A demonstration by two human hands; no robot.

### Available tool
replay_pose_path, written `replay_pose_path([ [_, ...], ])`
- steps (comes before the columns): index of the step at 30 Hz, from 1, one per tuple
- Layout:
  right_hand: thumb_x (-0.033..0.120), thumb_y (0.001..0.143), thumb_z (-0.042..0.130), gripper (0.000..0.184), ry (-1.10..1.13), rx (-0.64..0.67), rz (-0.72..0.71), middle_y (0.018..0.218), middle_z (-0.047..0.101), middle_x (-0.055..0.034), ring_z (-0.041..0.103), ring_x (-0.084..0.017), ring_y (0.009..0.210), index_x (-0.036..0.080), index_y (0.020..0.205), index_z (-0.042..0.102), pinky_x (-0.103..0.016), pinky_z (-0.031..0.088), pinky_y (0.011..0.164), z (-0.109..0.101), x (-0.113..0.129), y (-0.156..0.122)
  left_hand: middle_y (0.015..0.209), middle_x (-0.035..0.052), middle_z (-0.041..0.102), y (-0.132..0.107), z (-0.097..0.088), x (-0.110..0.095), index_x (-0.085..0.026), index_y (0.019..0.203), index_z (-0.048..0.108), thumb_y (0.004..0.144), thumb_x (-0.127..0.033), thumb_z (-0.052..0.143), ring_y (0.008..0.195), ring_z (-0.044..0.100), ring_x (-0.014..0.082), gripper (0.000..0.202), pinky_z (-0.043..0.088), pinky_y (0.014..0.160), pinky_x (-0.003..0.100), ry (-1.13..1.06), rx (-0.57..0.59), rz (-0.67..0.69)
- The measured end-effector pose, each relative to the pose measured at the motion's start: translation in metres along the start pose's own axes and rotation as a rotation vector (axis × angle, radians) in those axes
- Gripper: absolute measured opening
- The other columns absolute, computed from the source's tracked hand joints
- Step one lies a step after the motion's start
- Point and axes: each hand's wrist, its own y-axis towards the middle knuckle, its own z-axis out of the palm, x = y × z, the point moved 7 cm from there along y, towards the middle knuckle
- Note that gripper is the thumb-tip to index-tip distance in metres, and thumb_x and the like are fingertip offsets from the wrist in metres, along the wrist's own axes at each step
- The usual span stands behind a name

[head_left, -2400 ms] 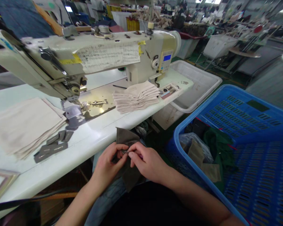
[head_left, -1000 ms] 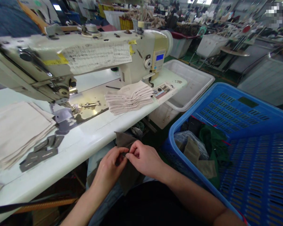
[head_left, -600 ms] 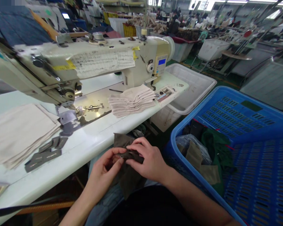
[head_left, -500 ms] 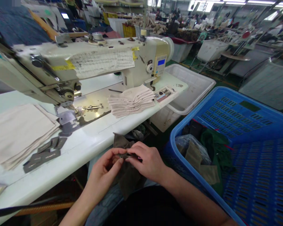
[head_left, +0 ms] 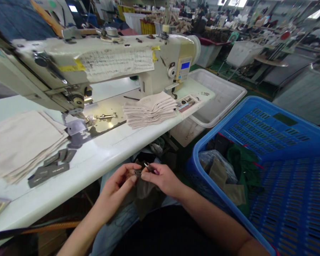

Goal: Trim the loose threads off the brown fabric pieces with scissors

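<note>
Over my lap, my left hand (head_left: 120, 183) pinches a dark olive-brown fabric piece (head_left: 146, 193) between thumb and fingers. The cloth hangs down below both hands. Close beside it, my right hand (head_left: 164, 179) is closed around small thread snips (head_left: 149, 166), whose pointed metal tip sticks out past the fingers toward the fabric. Most of the snips are hidden in the palm. Whether the right fingertips also grip the cloth, I cannot tell.
A sewing machine (head_left: 109, 60) stands on the white table (head_left: 104, 156). Beige fabric sheets (head_left: 24, 142), dark grey labels (head_left: 52, 169) and a folded beige stack (head_left: 149, 110) lie around it. At right, a blue plastic basket (head_left: 288, 163) holds green and brown cloth.
My hands have drawn slightly apart, and the metal tip of the snips now shows above the right fingers. The fabric's upper corner has dropped. The view has shifted slightly.
</note>
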Motion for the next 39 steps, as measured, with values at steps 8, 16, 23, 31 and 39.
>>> replay_pose_path([
  [8, 0.043, 0.061, 0.094, 0.039, 0.284, 0.088, 0.232, 0.066, 0.058, 0.0066, 0.052, -0.01, 0.061, 0.019, 0.07, 0.065, -0.024, 0.044, 0.066, 0.012, -0.019, -0.002, 0.111, -0.0025, 0.076, -0.007, -0.01, 0.023, -0.043, 0.106, 0.077, 0.085, -0.059, 0.065, 0.104, 0.071, 0.0293, 0.029, 0.06, 0.092, 0.042, 0.218, 0.047, 0.064],
  [16, 0.047, 0.058, 0.094, 0.04, 0.32, 0.054, 0.252, 0.069, 0.062, 0.0064, 0.055, -0.01, 0.064, 0.019, 0.071, 0.069, -0.024, 0.047, 0.071, -0.001, -0.035, 0.005, 0.121, -0.0013, 0.071, -0.002, 0.008, 0.021, -0.038, 0.111, 0.072, 0.095, -0.049, 0.05, 0.11, 0.067, 0.0274, 0.029, 0.055, 0.101, 0.041, 0.401, -0.013, 0.297],
  [23, 0.046, 0.096, 0.062, 0.036, -0.108, -0.219, -0.006, 0.075, 0.069, -0.0013, 0.063, -0.014, 0.072, 0.015, 0.081, 0.074, -0.025, 0.048, 0.074, -0.083, -0.011, 0.012, 0.099, 0.001, 0.077, 0.029, 0.011, 0.014, -0.028, 0.108, 0.07, 0.099, -0.054, 0.039, 0.089, 0.073, 0.0245, 0.041, 0.057, 0.084, 0.035, 0.521, -0.077, 0.218],
  [31, 0.04, 0.099, 0.058, 0.031, -0.232, -0.388, -0.07, 0.082, 0.072, -0.0023, 0.066, -0.016, 0.08, 0.015, 0.087, 0.073, -0.027, 0.049, 0.078, -0.126, 0.001, 0.01, 0.111, -0.0002, 0.077, 0.059, 0.022, 0.017, -0.03, 0.116, 0.071, 0.095, -0.057, 0.049, 0.098, 0.072, 0.0265, 0.041, 0.054, 0.097, 0.038, 0.497, -0.023, 0.164],
  [39, 0.049, 0.071, 0.087, 0.051, -0.119, -0.259, 0.084, 0.102, 0.071, -0.0029, 0.066, -0.018, 0.09, 0.018, 0.107, 0.069, -0.028, 0.051, 0.079, -0.097, -0.001, 0.007, 0.106, 0.005, 0.069, 0.059, 0.041, 0.005, -0.027, 0.115, 0.074, 0.094, -0.046, 0.057, 0.101, 0.068, 0.0235, 0.032, 0.057, 0.089, 0.034, 0.399, -0.063, 0.325],
])
